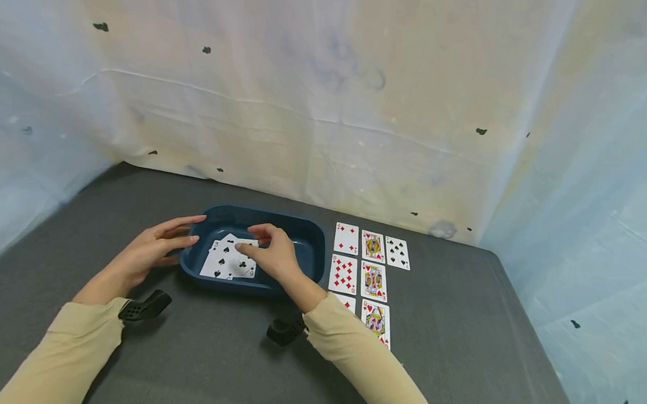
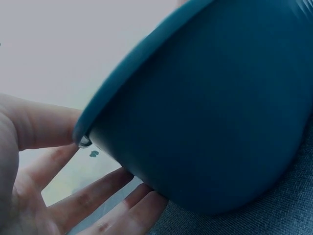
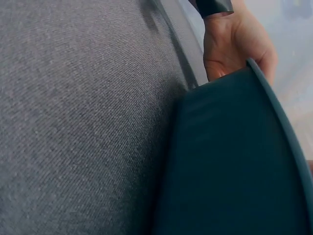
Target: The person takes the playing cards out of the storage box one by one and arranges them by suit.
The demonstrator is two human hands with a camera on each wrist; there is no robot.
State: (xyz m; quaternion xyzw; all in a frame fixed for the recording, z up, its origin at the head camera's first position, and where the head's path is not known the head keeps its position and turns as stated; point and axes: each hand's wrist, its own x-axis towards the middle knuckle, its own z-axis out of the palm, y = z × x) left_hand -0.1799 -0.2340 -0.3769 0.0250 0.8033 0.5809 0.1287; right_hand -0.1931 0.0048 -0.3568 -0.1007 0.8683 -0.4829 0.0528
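A dark blue oblong tub (image 1: 315, 232) stands on the table. Several overlapping playing cards (image 1: 220, 260) lie inside at its left, black suits showing. My left hand (image 1: 145, 250) rests at the tub's left end. In the left wrist view, its thumb (image 2: 49, 122) touches the rim and the other fingers lie nearly straight against the outer wall. Over the cards in the tub is my right hand (image 1: 274, 251), its thumb and fingers apart, with no card visibly gripped. The right wrist view shows mainly the tub's outer wall (image 3: 230, 161) and the left hand beyond it.
Right of the tub, face-up cards lie in columns: diamonds (image 1: 342, 274), red court cards (image 1: 373, 281) and a spade card (image 1: 397, 253). My right sleeve (image 1: 355, 349) partly covers the nearest ones. A pale curtain (image 1: 298, 96) hangs behind the grey table (image 1: 445, 328).
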